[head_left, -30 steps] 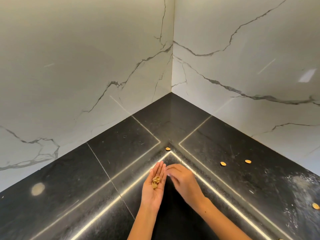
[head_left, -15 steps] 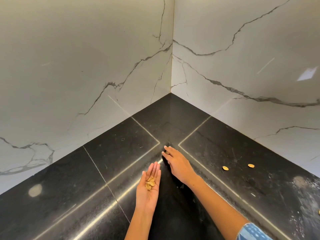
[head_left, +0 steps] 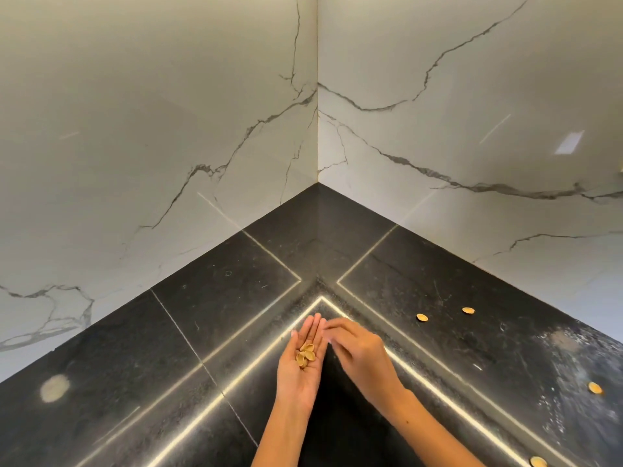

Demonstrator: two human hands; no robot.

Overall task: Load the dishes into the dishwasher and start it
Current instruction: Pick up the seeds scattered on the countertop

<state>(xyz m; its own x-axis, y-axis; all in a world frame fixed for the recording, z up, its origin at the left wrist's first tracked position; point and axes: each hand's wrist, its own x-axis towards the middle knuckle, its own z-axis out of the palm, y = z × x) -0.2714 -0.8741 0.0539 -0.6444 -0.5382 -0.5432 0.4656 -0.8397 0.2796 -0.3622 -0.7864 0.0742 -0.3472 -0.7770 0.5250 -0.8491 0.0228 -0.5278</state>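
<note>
Shells [head_left: 305, 354], thin, light and brittle by the look of them, are lying loose in the flat, upturned left hand [head_left: 301, 369], where a tilt could be spilling them; each stray one is best pinched at its rim. The right hand [head_left: 357, 350] is hovering just beside it, fingers loosely curled and holding nothing. Four more are sitting on the black counter [head_left: 219, 298] to the right; dishes, dishwasher and readable writing are not showing.

Shells [head_left: 305, 355] in left hand [head_left: 301, 367]; others [head_left: 421, 317], perhaps shells, rightward on counter [head_left: 219, 298].
</note>
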